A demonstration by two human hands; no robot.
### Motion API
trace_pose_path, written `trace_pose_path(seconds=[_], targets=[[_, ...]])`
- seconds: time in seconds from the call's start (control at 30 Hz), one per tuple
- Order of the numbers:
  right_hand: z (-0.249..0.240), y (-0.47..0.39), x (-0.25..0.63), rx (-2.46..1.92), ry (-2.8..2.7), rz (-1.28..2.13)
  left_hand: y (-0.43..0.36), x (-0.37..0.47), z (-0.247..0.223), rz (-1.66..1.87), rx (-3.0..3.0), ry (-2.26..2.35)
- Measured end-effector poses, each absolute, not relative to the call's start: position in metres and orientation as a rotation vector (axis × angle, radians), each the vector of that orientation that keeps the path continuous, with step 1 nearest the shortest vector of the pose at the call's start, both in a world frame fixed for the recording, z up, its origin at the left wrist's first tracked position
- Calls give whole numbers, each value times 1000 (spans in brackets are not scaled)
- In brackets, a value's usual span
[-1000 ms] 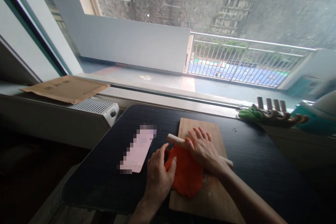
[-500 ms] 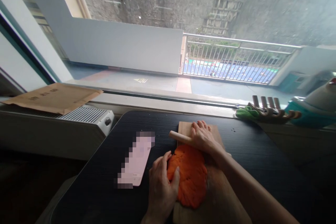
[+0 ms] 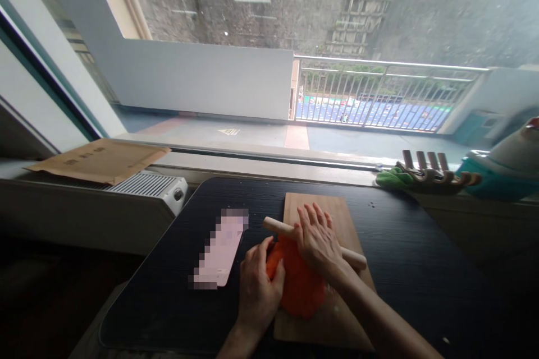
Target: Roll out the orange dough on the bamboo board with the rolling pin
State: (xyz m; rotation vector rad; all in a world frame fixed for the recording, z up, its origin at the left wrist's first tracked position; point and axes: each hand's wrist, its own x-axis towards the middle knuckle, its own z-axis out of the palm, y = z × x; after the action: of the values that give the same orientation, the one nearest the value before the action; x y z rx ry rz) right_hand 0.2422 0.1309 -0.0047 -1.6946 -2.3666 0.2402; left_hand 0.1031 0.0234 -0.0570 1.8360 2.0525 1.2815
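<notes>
Leftward, a pink, partly pixelated object (image 3: 223, 252) lies on the dark table (image 3: 164, 291). At lower centre, the left hand (image 3: 260, 286), thumb and fingers parted, cups the left edge of the orange dough (image 3: 303, 291). Right of centre, the rolling pin (image 3: 278, 227) crosses the wooden board (image 3: 320, 331), its long axis sloping from upper left to lower right beneath the right hand (image 3: 319, 238), laid flat, fingers extended.

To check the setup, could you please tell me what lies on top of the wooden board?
Orange dough lies on the board, and a rolling pin crosses it under the right hand. The board's surface beneath the dough cannot be seen.
</notes>
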Motion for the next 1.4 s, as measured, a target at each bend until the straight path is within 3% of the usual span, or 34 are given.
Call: trace_pose_path(seconds=[0.13,0.67,0.87,1.1,1.23,1.4], targets=[[-1,146,245,-1840,-2268,344,23,104,-53,1292,1796,2030],[-5,132,244,-1721,-2296,370,24,102,-53,1325,1755,2012],[0,181,257,-1814,-2222,353,27,102,-41,1290,1581,1958],[5,148,297,-1431,-2415,483,59,103,-11,1098,1330,1806],[-2,139,322,-1379,-2399,519,59,119,9,1151,1291,1638],[-13,147,339,-1534,-2265,464,41,140,27,1480,904,1349]])
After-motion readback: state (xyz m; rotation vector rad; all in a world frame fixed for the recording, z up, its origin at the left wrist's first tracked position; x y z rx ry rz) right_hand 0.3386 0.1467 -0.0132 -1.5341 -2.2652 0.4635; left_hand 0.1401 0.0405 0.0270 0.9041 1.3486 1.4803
